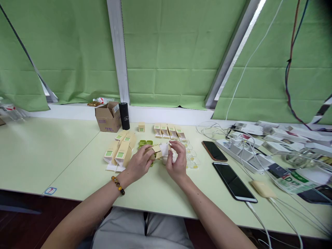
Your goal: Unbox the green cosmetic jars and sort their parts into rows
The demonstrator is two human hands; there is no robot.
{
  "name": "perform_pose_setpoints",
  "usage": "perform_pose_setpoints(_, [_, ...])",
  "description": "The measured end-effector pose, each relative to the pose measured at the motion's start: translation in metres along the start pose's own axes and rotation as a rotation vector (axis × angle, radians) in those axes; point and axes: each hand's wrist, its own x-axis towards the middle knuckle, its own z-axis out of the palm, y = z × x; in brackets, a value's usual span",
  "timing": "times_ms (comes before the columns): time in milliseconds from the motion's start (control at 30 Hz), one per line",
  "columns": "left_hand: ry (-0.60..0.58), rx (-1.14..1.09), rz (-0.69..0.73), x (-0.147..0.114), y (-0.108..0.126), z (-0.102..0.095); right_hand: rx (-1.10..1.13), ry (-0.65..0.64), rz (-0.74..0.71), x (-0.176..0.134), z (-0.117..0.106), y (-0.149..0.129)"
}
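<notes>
Between my hands is a small cream carton [156, 149], lying tilted with its white inner flap toward the right. My left hand [138, 162] is closed around the carton's left end. At the open end, my right hand [177, 159] has its thumb and fingers pinched at the flap. Partly hidden beneath the carton are small green square cups [145, 142]. Clear plastic pieces with yellow spots [192, 159] lie just right of my right hand. Larger cream cartons with green labels [123, 152] stand beside my left hand, their white flaps open.
Behind my hands stand a row of cream cartons [169, 131] and a single small box [141, 127]. A cardboard box [108, 117] and black bottle [124, 116] are at back left. Two phones [234, 181], a power strip [240, 155] and tangled cables crowd the right.
</notes>
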Motion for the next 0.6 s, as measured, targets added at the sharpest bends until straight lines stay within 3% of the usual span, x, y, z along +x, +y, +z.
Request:
perform_pose_setpoints(133, [-0.012,-0.005,0.002,0.004,0.006,-0.004,-0.069,0.032,-0.113,0.003,-0.006,0.008])
perform_pose_setpoints(333, [0.002,0.005,-0.016,0.004,0.008,-0.004,-0.070,-0.138,-0.274,0.001,-0.009,0.012])
perform_pose_setpoints(433, [0.003,0.006,-0.046,0.001,0.004,-0.001,-0.075,-0.217,-0.272,0.003,-0.009,0.005])
perform_pose_setpoints(600, [0.043,0.007,-0.048,0.000,0.000,0.002,-0.035,-0.199,-0.191,0.003,-0.009,-0.002])
